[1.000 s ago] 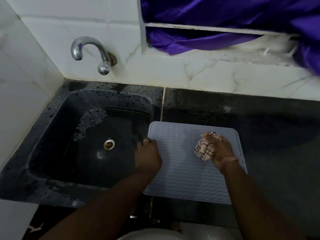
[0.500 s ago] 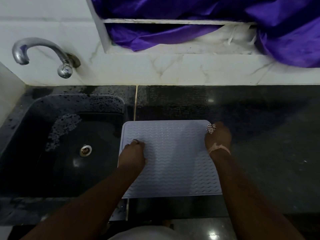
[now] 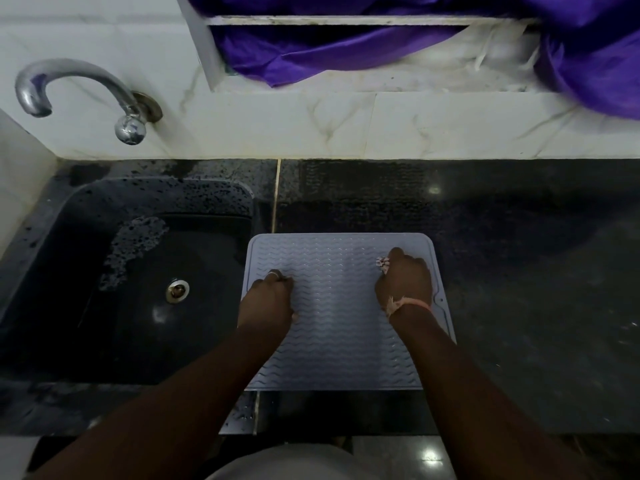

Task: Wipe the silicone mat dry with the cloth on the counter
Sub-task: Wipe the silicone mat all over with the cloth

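1. Grey wave-ribbed silicone mat (image 3: 341, 306) lies flat on the black desk (image 3: 519, 271) beside the sink (image 3: 121, 289), unmoved.
2. Right hand (image 3: 405, 282), grip closed around the checked cloth (image 3: 382, 264), has slid inward from the mat's right edge.
3. Left hand (image 3: 268, 299), fingers curled, still presses the mat's left side.

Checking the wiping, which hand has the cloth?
The right hand, with the wrist band; a bit of checked cloth pokes from its fist. The left hand just presses the mat.

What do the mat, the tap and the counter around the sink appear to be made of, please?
The mat looks like soft grey silicone, matte, moulded with raised wavy ridges and rounded corners. The tap looks like polished metal, probably chrome-plated, since it gives bright mirror-like reflections. The counter looks like polished dark stone, perhaps granite, speckled and glossy with light glints; the exact stone is uncertain.
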